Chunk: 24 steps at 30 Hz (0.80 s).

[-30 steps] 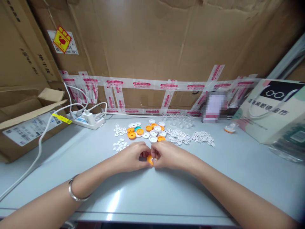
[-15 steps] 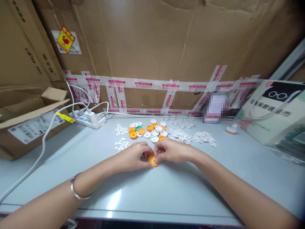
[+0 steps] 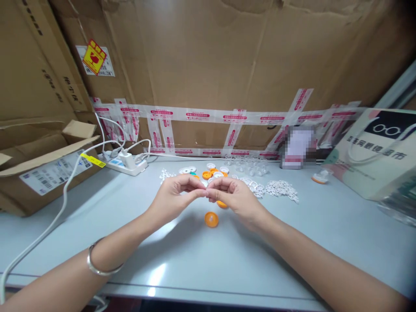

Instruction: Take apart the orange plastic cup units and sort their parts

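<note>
My left hand (image 3: 180, 193) and my right hand (image 3: 231, 196) meet at their fingertips above the table, each in a pinch. Whatever lies between the fingertips is too small or hidden to name. Below them an orange round cap (image 3: 211, 219) rests on the table, with a small clear piece at its centre. Another orange cap (image 3: 222, 204) sits partly behind my right fingers. Behind my hands are more orange caps (image 3: 207, 175) and white caps (image 3: 224, 169), partly covered. Small white pieces (image 3: 166, 174) lie beyond my left hand.
White flat pieces (image 3: 281, 190) are heaped right of centre, with clear plastic parts (image 3: 256, 165) behind. An orange-and-clear assembly (image 3: 321, 176) stands near a paper bag (image 3: 367, 160). At left are a power strip (image 3: 130, 166), a white cable (image 3: 65, 195) and an open cardboard box (image 3: 48, 173).
Both hands have let go of the orange cap and risen away from it, fingertips now together. The cap stays on the table. Another orange cap now shows nearer my right hand.
</note>
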Each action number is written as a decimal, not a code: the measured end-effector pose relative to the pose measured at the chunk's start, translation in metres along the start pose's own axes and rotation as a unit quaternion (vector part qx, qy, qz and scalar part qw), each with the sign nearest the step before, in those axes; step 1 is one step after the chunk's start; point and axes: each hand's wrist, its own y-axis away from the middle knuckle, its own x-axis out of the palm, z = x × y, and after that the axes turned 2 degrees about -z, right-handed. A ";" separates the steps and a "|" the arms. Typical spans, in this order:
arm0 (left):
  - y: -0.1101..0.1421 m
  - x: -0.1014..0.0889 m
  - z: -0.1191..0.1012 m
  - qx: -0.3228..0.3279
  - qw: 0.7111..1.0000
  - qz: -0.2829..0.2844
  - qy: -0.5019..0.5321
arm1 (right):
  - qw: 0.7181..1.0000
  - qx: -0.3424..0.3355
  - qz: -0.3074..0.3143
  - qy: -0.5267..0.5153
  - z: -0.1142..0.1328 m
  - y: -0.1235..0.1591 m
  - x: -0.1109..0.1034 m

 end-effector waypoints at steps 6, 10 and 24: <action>-0.015 -0.036 0.011 -0.080 0.980 0.106 -0.148 | 0.998 -0.015 -0.009 0.067 -0.007 -0.002 -0.007; -0.027 -0.069 0.026 -0.115 0.914 0.193 -0.338 | 0.965 -0.028 0.061 0.252 -0.012 -0.001 -0.022; -0.007 -0.015 0.023 0.235 0.856 0.185 -0.421 | 0.902 -0.031 0.153 0.402 -0.020 0.003 -0.015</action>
